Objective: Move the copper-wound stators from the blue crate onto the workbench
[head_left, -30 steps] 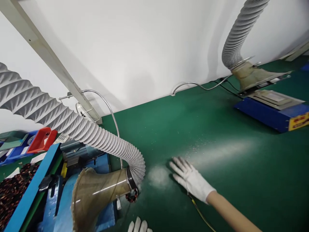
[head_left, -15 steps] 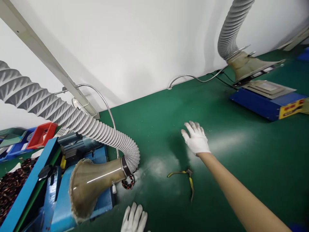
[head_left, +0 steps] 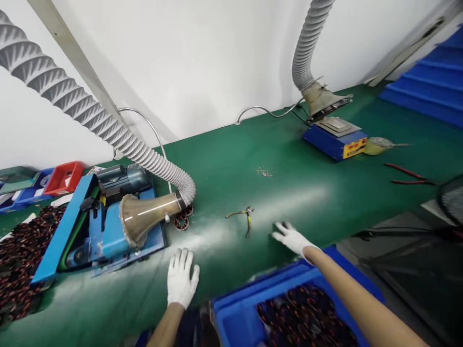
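Observation:
Both my hands wear white gloves and lie flat on the green table top (head_left: 311, 193). My left hand (head_left: 182, 277) rests with fingers apart near the front edge, in front of a blue machine (head_left: 108, 231). My right hand (head_left: 291, 237) is spread on the mat near the front edge, holding nothing. Small yellow-handled pliers (head_left: 244, 215) lie on the mat a little left of and beyond my right hand. A wound stator (head_left: 181, 221) sits under the funnel of the grey extraction hose (head_left: 148, 214).
A blue bin (head_left: 253, 308) of dark wound parts stands below the table's front edge under my right arm. More such parts fill a tray (head_left: 21, 241) at the left. A blue solder station (head_left: 334, 140) under a second hose stands far right, red-handled pliers (head_left: 407, 176) beyond.
The view has pulled back and down. My right hand swept from the middle of the mat toward the front edge. My left hand came fully into view, flat on the mat.

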`<state>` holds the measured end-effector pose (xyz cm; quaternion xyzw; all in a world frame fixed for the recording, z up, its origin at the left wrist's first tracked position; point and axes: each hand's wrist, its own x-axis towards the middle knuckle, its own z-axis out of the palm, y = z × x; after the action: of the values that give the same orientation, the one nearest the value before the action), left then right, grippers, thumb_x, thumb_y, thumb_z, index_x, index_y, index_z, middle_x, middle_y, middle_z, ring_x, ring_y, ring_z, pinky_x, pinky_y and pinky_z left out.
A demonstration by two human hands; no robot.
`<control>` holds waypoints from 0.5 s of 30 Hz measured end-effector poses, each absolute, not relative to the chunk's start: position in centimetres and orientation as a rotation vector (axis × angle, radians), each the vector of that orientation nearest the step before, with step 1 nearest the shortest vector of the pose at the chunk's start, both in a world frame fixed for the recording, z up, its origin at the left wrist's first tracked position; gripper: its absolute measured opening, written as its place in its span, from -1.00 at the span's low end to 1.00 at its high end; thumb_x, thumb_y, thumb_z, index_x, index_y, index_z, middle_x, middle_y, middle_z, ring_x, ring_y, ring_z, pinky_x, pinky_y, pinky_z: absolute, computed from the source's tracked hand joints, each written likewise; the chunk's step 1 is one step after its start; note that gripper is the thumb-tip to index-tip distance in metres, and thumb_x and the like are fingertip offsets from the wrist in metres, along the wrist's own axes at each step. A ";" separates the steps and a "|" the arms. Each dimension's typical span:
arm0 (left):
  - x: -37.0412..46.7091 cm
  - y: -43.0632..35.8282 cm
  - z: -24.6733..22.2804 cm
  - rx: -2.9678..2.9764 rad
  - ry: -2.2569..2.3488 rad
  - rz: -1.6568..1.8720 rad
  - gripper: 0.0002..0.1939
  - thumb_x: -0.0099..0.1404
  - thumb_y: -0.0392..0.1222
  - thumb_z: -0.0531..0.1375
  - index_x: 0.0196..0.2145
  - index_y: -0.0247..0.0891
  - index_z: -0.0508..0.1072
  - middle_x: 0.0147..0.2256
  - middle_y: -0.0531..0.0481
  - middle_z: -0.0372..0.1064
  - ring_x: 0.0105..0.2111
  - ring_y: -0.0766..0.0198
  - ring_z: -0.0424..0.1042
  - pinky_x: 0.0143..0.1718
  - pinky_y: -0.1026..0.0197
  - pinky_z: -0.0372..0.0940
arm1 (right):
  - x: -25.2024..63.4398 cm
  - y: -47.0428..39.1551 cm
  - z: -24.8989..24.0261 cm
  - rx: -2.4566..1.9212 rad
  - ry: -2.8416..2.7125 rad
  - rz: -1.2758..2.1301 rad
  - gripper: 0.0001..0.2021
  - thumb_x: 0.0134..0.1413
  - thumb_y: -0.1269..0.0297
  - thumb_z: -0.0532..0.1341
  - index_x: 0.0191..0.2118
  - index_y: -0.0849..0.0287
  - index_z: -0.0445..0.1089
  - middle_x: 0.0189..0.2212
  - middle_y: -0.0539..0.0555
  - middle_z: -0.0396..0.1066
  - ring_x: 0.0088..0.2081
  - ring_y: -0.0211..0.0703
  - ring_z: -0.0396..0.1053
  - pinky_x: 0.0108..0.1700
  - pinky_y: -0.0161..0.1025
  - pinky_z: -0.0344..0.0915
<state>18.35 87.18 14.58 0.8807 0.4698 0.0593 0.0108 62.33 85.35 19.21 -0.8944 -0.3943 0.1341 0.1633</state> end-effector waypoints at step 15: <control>7.5 77.2 15.1 2.612 1.581 -0.120 -0.50 0.28 -0.18 0.11 0.17 -0.23 0.31 0.21 -0.26 0.22 0.22 -0.22 0.13 0.16 -0.17 0.14 | 48.4 69.9 26.3 -1.710 -0.718 1.289 -0.13 0.19 -0.16 -0.55 0.05 0.24 0.33 -0.03 0.32 0.49 -0.04 0.04 0.49 -0.11 0.04 0.48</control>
<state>7.53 77.17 15.15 0.8541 0.5169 -0.0393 0.0428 48.36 69.94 26.31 -0.6844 -0.2874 0.5159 0.4276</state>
